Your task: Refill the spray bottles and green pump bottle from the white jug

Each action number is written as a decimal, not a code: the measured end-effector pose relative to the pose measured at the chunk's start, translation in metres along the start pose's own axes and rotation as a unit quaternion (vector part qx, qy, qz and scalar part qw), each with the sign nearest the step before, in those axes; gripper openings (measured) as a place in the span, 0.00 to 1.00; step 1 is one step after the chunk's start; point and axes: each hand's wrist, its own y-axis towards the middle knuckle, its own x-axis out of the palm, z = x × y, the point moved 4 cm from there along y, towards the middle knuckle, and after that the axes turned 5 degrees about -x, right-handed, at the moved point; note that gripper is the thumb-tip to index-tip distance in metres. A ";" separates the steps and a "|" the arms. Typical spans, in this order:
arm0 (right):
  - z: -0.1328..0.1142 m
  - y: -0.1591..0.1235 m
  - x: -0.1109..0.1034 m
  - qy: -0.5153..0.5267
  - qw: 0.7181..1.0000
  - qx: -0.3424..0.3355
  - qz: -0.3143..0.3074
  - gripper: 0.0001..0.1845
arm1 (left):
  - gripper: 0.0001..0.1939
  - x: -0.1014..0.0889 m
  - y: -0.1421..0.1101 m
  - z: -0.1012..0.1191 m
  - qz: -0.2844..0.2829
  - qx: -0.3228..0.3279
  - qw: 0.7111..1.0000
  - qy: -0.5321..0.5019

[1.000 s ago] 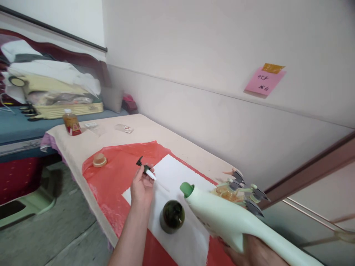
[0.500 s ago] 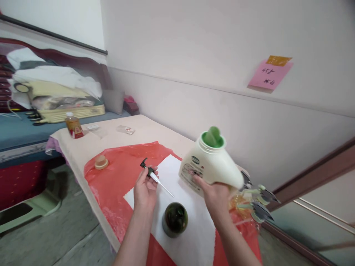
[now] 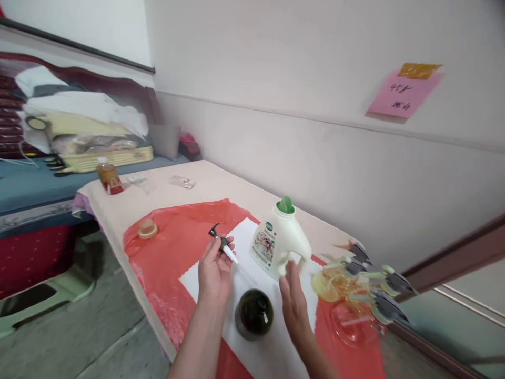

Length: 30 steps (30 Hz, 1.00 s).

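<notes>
My left hand [image 3: 215, 266] is closed on a black pump dispenser head [image 3: 223, 243], its white collar and thin tube pointing down to the right. My right hand [image 3: 293, 295] has its fingers stretched out, just in front of the handle of a cream detergent jug [image 3: 272, 243], and holds nothing. The jug stands upright on the white paper sheet [image 3: 240, 231], with a green spout in its uncapped mouth. Between my forearms a dark green round bottle [image 3: 254, 315] stands on the same sheet, without a pump on it.
Several pump bottles with coloured liquid [image 3: 351, 295] stand at the right on the red plastic sheet [image 3: 158, 252]. A beige cap [image 3: 147, 228] lies at its left. Farther back are an amber bottle [image 3: 109, 176] and a small clear packet [image 3: 182, 182]. The wall borders the table.
My right hand has set the detergent jug down on the white sheet and let go of it. My left hand still holds the pump head.
</notes>
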 end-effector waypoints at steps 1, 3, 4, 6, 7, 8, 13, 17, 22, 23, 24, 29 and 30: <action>0.007 -0.021 0.001 0.019 0.999 -0.007 -0.029 0.38 | 0.07 0.001 -0.002 -0.001 -0.004 0.006 1.000 0.011; 0.023 -0.056 0.006 0.041 0.996 -0.012 -0.075 0.40 | 0.08 0.004 -0.005 -0.004 -0.021 0.020 0.999 0.036; 0.030 -0.068 0.009 0.055 0.994 -0.019 -0.089 0.43 | 0.08 0.005 -0.007 -0.006 -0.028 0.028 0.998 0.051; 0.041 -0.081 0.018 0.082 0.990 -0.014 -0.116 0.50 | 0.10 0.008 -0.010 -0.010 -0.042 0.045 0.994 0.092; 0.043 -0.082 0.022 0.095 0.988 -0.007 -0.124 0.53 | 0.11 0.009 -0.011 -0.012 -0.047 0.055 0.991 0.114; 0.044 -0.080 0.025 0.105 0.986 0.000 -0.129 0.55 | 0.12 0.010 -0.012 -0.013 -0.053 0.064 0.987 0.135; 0.030 -0.065 0.035 0.142 0.980 0.018 -0.139 0.53 | 0.12 0.018 -0.020 -0.019 -0.122 0.092 0.957 0.247; 0.019 -0.061 0.027 0.135 0.982 0.028 -0.132 0.47 | 0.12 0.027 -0.032 -0.027 -0.206 0.076 0.910 0.353; 0.002 -0.050 -0.010 0.065 0.997 -0.004 -0.050 0.42 | 0.11 0.031 -0.042 -0.045 -0.259 0.023 0.886 0.385; -0.001 -0.047 -0.019 0.040 0.999 -0.009 -0.035 0.41 | 0.11 0.030 -0.041 -0.047 -0.255 0.017 0.895 0.365; -0.004 -0.044 -0.026 0.011 1.000 -0.018 -0.021 0.41 | 0.11 0.028 -0.040 -0.049 -0.248 0.012 0.906 0.344; -0.016 -0.035 -0.048 -0.128 0.982 -0.138 -0.005 0.42 | 0.11 0.019 -0.036 -0.054 -0.205 0.026 0.925 0.319; -0.018 -0.035 -0.049 -0.148 0.975 -0.165 -0.004 0.42 | 0.12 0.018 -0.037 -0.056 -0.204 0.019 0.920 0.334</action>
